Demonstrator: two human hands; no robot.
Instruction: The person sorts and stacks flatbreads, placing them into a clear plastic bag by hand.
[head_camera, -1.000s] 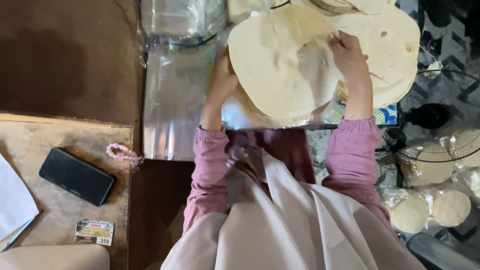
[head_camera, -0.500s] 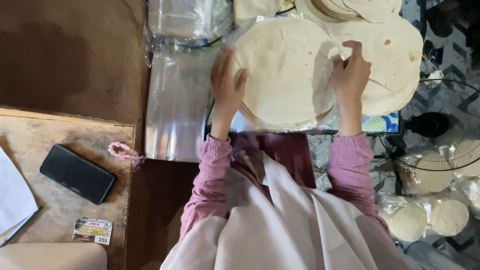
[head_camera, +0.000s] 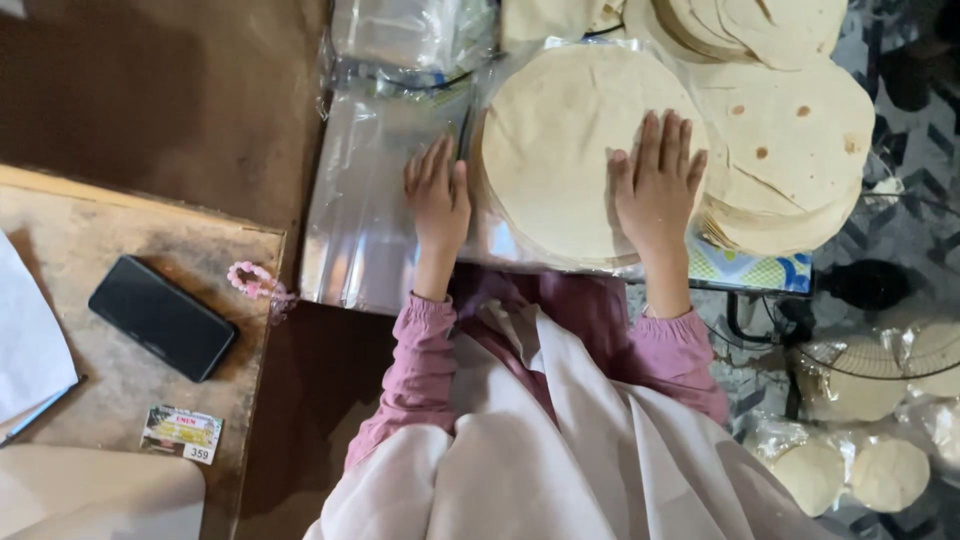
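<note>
- A stack of round flatbreads (head_camera: 560, 160) is seen lying at the top centre, on a surface covered with clear plastic sheeting (head_camera: 370, 200).
- The right hand (head_camera: 660, 185) is laid flat on the right part of the stack, palm down, fingers spread and extended; nothing is gripped.
- The left hand (head_camera: 437, 195) is rested palm down on the plastic sheeting just beside the stack's left edge, fingers extended and close together; nothing is held.
- A second, larger pile of flatbreads (head_camera: 790, 150) is found just to the right, overlapped by the first stack's edge.
- A patterned blue-green cloth (head_camera: 750, 268) is visible under the piles.
- Bagged flatbreads (head_camera: 850, 470) are placed at the lower right.
- On a wooden board (head_camera: 120, 370) to the left, a black phone (head_camera: 162, 317), a pink beaded ring (head_camera: 250, 280) and a small printed card (head_camera: 182, 433) are seen.
</note>
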